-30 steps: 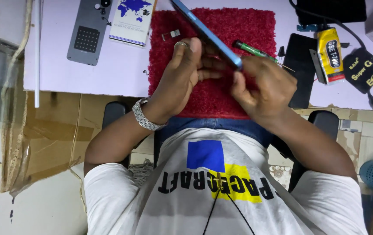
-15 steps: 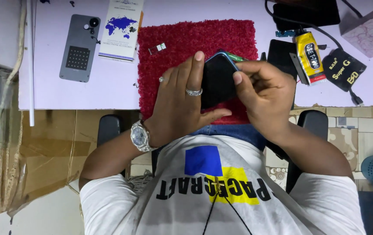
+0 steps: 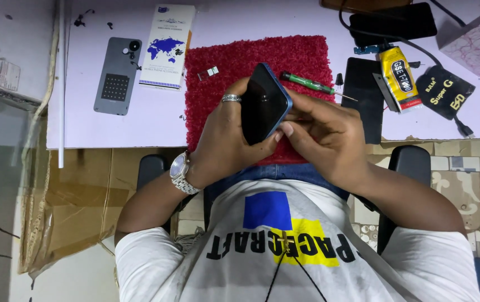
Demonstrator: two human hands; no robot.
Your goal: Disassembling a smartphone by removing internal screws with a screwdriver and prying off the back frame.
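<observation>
Hands (image 3: 226,140) (image 3: 326,137) grip blue phone (image 3: 263,103) above red mat (image 3: 217,95), beside green screwdriver (image 3: 307,84).

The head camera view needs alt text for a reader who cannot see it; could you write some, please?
Both hands, left hand and right hand, hold a blue-edged phone above a red mat on a pale desk. A green screwdriver lies on the mat.

I have only one view, from the head camera, and it looks almost straight down from above. The picture runs upside down to the wearer: the chest and shirt fill the bottom edge, the desk (image 3: 139,120) lies across the top. It sits close, so both hands and forearms take up the middle, with floor tiles and chair arms at the sides. No second view overlaps it.
</observation>
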